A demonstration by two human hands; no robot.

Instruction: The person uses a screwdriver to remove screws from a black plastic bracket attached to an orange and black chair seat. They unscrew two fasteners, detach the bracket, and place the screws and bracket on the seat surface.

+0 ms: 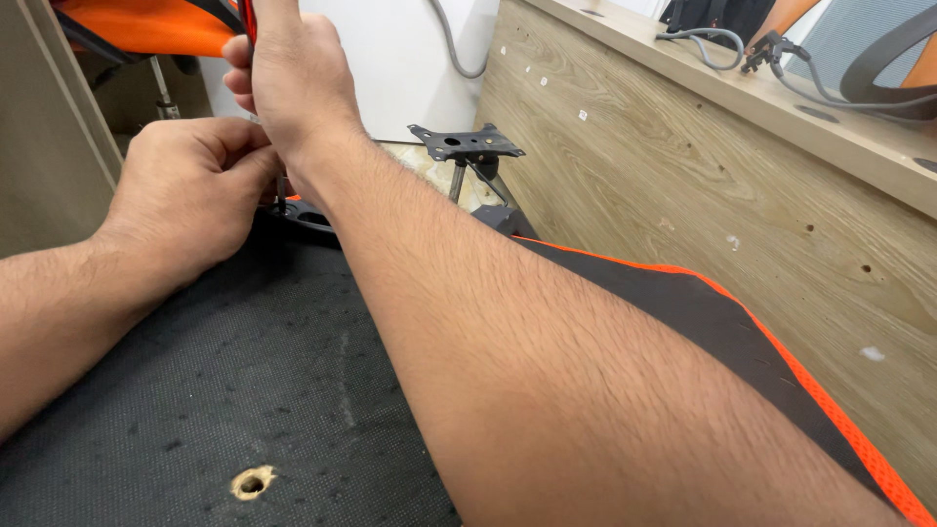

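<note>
An upturned chair seat (244, 390) covered in black fabric with an orange mesh edge (830, 410) lies in front of me. My right hand (288, 83) is closed around a dark and red upright part at the seat's far edge. Just left of it, my left hand (190, 190) is closed on a thin metal tool (281, 190) whose shaft points down at a black fitting on the seat. A black metal mounting plate (467, 143) on a short post stands beyond my right forearm.
A wooden panel wall (703, 185) with small holes runs along the right, with grey cables (722, 54) on its top ledge. An orange and black chair part (146, 24) sits at the top left. A screw hole (252, 482) shows in the seat's underside.
</note>
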